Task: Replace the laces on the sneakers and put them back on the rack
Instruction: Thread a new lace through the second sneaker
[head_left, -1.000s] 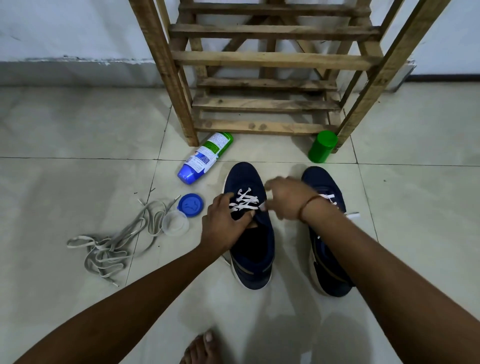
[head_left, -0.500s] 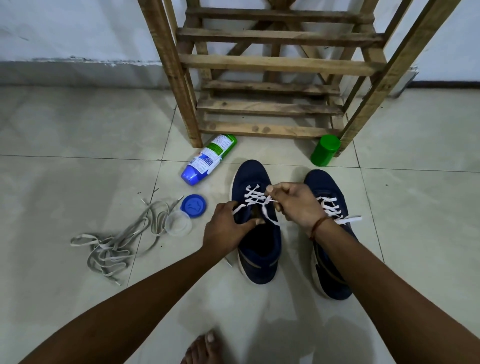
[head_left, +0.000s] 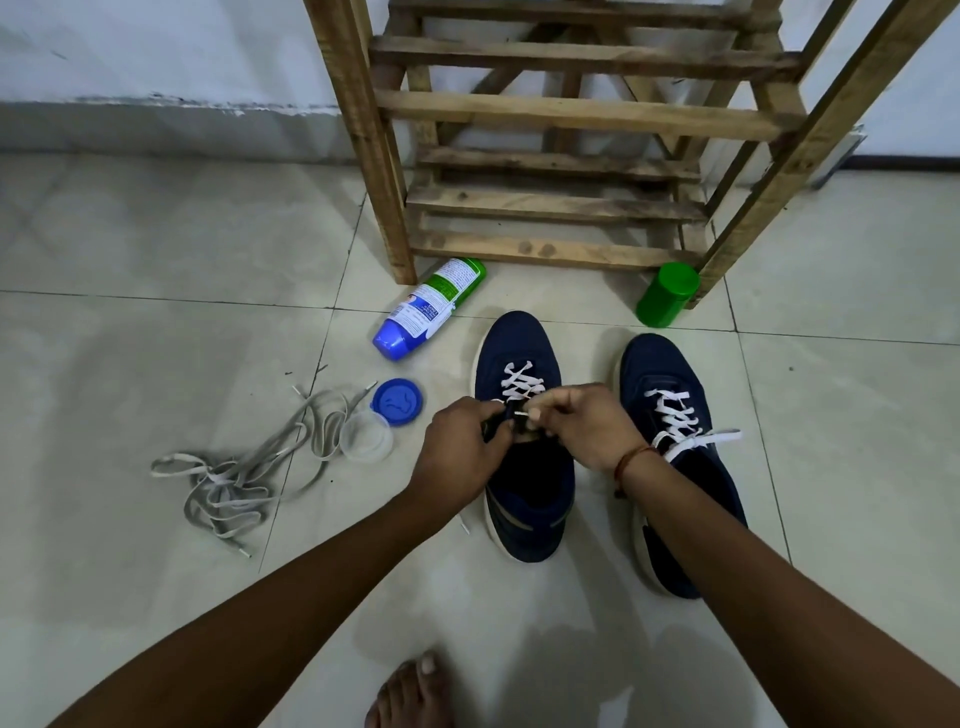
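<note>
Two navy sneakers stand side by side on the tiled floor before the wooden rack (head_left: 571, 114). The left sneaker (head_left: 524, 499) carries a white lace (head_left: 521, 382) threaded part way up. My left hand (head_left: 462, 452) grips the dark upper edge of that sneaker near the eyelets. My right hand (head_left: 587, 431) pinches the white lace tip just above the tongue. The right sneaker (head_left: 675, 457) is fully threaded with a white lace (head_left: 680, 421), whose loose end trails off to the right. A tangle of old grey laces (head_left: 244, 467) lies on the floor to the left.
A green and blue spray can (head_left: 426, 312) lies on its side by the rack's left leg. Its blue cap (head_left: 397, 401) and a clear lid (head_left: 366, 440) sit beside the grey laces. A green cap (head_left: 667, 293) stands at the rack's right leg. My bare foot (head_left: 410, 691) shows at the bottom.
My right hand has drawn the lace tip back toward my left hand, and both hands now meet over the tongue of the left sneaker. The view has shifted slightly.
</note>
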